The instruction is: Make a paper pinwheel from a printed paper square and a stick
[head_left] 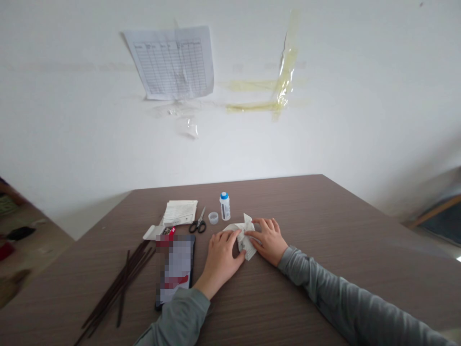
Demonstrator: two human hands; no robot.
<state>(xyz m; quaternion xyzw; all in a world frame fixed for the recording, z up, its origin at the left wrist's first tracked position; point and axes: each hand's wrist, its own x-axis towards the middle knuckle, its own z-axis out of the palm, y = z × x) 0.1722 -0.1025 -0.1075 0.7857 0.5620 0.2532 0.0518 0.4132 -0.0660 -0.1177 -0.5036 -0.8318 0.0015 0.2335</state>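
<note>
A folded piece of printed paper (248, 247) lies on the table between my two hands, with one pointed corner sticking up at the back. My left hand (224, 252) holds it from the left, fingers bent over it and thumb at its near edge. From the right, my right hand (270, 239) has its fingertips on the same paper, pinching or pressing the folds. Parts of the paper are covered by my fingers. Just behind stands a white bottle with a blue cap (225, 207), upright, beside a small clear plastic cup (213, 218).
Black-handled scissors (198, 225) and a stack of paper sheets (180, 212) lie at the back left. Nearer are a small red and white box (160, 234), a phone (176, 269) and several thin dark sticks (117, 287). A white wall (245, 149) rises behind the table (324, 230).
</note>
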